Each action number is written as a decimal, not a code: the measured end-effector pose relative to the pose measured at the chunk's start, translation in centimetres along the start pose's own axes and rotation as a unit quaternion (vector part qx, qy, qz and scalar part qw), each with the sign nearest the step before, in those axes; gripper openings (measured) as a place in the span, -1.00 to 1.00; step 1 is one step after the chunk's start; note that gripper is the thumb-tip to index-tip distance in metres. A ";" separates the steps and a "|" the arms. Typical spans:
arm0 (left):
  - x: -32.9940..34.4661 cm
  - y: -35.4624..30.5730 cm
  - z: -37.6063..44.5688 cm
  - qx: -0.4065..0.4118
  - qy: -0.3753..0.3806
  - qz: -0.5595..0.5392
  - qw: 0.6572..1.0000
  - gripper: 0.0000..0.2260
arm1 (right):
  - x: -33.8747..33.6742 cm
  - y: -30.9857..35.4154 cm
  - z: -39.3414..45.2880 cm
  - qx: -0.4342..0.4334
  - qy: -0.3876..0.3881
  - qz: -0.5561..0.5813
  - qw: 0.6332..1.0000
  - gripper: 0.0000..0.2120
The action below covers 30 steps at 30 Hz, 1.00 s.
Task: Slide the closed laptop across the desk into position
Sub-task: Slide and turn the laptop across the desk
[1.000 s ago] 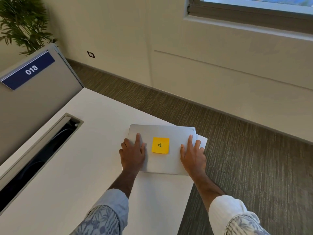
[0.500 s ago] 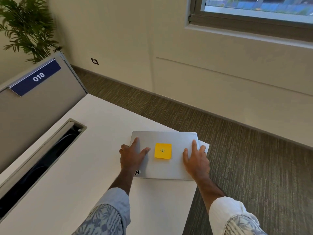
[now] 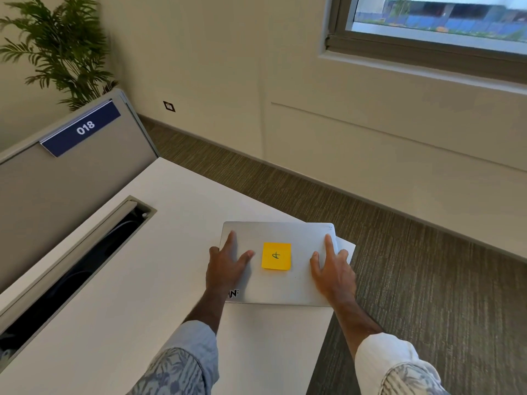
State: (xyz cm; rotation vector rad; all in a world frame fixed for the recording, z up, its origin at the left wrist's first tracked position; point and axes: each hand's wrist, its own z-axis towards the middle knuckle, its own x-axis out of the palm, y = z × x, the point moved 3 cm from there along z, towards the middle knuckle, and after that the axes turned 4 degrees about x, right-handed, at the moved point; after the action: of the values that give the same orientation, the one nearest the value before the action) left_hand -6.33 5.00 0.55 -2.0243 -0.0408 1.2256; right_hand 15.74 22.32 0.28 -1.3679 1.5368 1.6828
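The closed laptop (image 3: 281, 263) lay lower centre, long axis across the frame. The left hand (image 3: 226, 266) and right hand (image 3: 333, 270) pressed flat on its ends, fingers spread, grasping nothing.

A silver laptop (image 3: 285, 283) bearing a yellow sticky note (image 3: 276, 256) lies on the white tabletop (image 3: 128, 280), beside striped brown carpet (image 3: 413, 266) and leaf-patterned blue sleeves (image 3: 182, 363).

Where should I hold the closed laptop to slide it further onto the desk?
Press flat from above on the lid of the closed laptop, either side of the yellow sticky note, as the left hand and right hand do. It lies flat at the white desk corner, so push leftward.
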 end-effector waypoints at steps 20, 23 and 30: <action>-6.1 5.5 -5.1 -0.029 -0.044 -0.003 0.999 -0.25 | 1.5 5.4 -5.4 -0.066 0.014 0.022 0.998 -0.41; -7.4 6.9 -6.4 -0.042 -0.055 -0.008 0.998 -0.26 | 2.1 6.7 -6.6 -0.080 0.020 0.011 0.997 -0.41; -10.4 10.4 -9.5 -0.065 -0.078 -0.006 0.995 -0.25 | 3.7 9.6 -9.6 -0.115 0.034 0.005 0.993 -0.40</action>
State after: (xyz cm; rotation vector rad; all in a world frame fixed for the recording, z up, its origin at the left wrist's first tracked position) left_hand -8.17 -11.98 4.37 -2.0309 -0.2120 1.4030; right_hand 9.42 9.98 2.52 -1.5492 1.4225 1.8841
